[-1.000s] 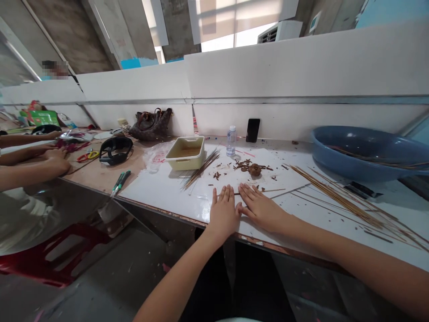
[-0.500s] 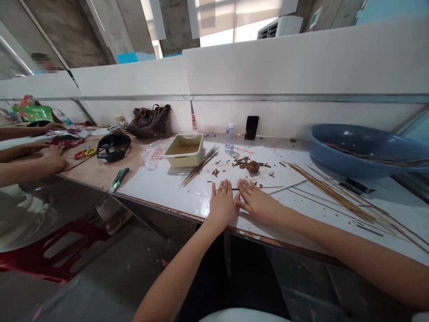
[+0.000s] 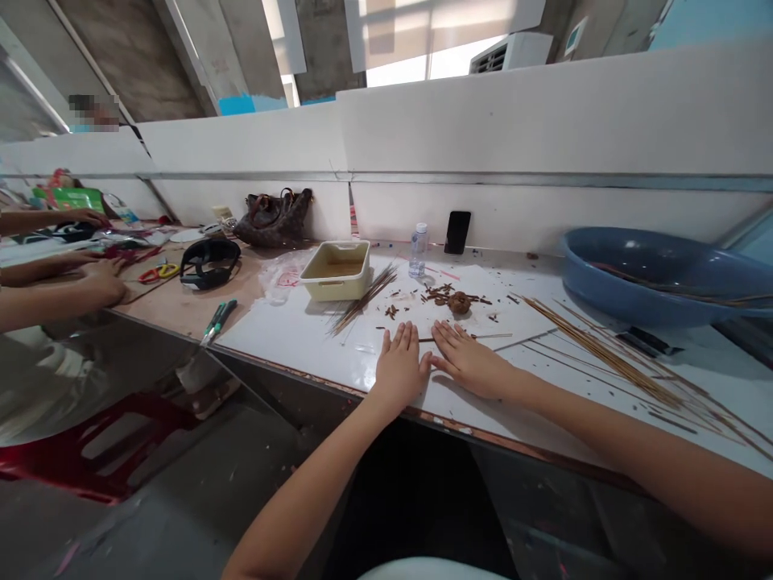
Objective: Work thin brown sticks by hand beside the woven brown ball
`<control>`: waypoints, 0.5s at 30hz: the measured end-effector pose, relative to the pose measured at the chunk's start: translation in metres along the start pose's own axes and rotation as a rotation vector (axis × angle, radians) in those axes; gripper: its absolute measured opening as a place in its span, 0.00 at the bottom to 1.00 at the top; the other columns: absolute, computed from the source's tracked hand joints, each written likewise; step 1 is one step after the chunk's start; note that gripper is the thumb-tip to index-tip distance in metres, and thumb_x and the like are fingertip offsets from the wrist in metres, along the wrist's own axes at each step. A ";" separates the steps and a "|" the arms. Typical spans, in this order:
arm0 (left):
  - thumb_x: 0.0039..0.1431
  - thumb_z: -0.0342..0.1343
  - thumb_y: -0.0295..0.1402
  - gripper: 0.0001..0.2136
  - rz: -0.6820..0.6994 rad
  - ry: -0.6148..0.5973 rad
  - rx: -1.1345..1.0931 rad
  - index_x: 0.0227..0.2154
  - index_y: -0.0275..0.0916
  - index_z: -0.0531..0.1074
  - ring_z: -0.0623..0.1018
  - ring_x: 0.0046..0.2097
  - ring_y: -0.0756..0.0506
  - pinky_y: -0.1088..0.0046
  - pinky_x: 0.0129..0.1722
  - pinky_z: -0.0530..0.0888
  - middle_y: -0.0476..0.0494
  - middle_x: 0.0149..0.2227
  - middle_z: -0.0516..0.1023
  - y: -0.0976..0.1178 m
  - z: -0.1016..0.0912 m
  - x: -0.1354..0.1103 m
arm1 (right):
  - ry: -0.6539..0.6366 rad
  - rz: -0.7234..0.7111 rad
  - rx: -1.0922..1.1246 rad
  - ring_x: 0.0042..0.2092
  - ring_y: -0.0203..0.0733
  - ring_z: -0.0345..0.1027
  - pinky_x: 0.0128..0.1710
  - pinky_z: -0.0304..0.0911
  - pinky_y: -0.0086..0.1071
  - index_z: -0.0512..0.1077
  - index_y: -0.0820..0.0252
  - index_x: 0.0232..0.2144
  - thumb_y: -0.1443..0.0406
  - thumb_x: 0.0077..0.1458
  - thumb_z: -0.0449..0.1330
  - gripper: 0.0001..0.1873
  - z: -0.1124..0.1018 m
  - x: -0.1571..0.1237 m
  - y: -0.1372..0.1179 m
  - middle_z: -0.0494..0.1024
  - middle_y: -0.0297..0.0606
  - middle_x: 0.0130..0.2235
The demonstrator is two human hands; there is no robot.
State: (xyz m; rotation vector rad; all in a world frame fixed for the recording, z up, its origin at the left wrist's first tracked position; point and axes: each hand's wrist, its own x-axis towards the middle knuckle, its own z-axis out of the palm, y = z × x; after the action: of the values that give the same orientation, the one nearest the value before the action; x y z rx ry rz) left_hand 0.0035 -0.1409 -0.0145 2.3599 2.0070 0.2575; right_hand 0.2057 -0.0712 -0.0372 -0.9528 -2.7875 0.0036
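Note:
Both palms press down on the white tabletop, fingers stretched out. Under my left hand (image 3: 399, 366) and my right hand (image 3: 469, 361) runs a thin stick (image 3: 496, 335), dark brown between the hands and paler where it sticks out to the right. My thumbs are close together, almost touching. Just beyond the fingertips sits a lump of brown dough (image 3: 460, 303), with brown dough scraps (image 3: 438, 294) scattered beside it. A bundle of thin bare sticks (image 3: 369, 296) lies to the left, and a bundle of tan sticks (image 3: 604, 354) fans out to the right.
A cream plastic basin (image 3: 335, 286) with brownish contents, a small bottle (image 3: 417, 251) and a phone (image 3: 457, 232) stand toward the back. At right is a large blue basin (image 3: 634, 298). Cutters (image 3: 218, 321) lie left. A co-worker's hands (image 3: 100, 278) are at far left.
My hands have parted slightly at the fingertips, the right one shifting a little to the right. The whole view has shifted slightly. Both palms remain flat over the stick.

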 end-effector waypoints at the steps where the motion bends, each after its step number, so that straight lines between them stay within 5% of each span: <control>1: 0.82 0.38 0.44 0.32 0.010 0.017 -0.002 0.78 0.26 0.55 0.53 0.82 0.37 0.48 0.81 0.50 0.31 0.80 0.54 0.001 0.002 -0.008 | 0.014 -0.014 -0.011 0.80 0.64 0.49 0.76 0.55 0.64 0.51 0.72 0.80 0.47 0.80 0.44 0.42 0.001 -0.008 -0.003 0.55 0.65 0.78; 6: 0.82 0.36 0.46 0.33 0.065 0.050 0.012 0.78 0.28 0.57 0.57 0.81 0.37 0.48 0.81 0.53 0.32 0.79 0.57 0.002 0.010 -0.037 | 0.047 -0.045 -0.056 0.79 0.64 0.51 0.75 0.58 0.61 0.49 0.74 0.80 0.48 0.80 0.46 0.43 0.010 -0.037 -0.015 0.56 0.66 0.78; 12: 0.81 0.38 0.44 0.31 -0.032 -0.043 0.024 0.77 0.32 0.60 0.51 0.82 0.33 0.39 0.81 0.44 0.35 0.79 0.60 -0.005 -0.012 0.007 | -0.023 0.028 -0.012 0.80 0.65 0.48 0.77 0.51 0.65 0.52 0.73 0.80 0.45 0.79 0.43 0.44 -0.001 0.008 0.004 0.59 0.66 0.77; 15: 0.81 0.40 0.44 0.31 -0.039 -0.036 0.019 0.78 0.34 0.60 0.46 0.83 0.31 0.37 0.81 0.44 0.36 0.79 0.59 -0.004 -0.014 0.008 | -0.043 0.076 0.003 0.80 0.65 0.47 0.77 0.50 0.66 0.52 0.73 0.80 0.43 0.79 0.42 0.45 -0.003 0.013 0.003 0.58 0.66 0.77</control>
State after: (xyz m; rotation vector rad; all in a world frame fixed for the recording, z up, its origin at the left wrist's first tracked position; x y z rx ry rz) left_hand -0.0008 -0.1332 -0.0004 2.3164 2.0456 0.1949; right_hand 0.1978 -0.0616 -0.0321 -1.0704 -2.7871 0.0393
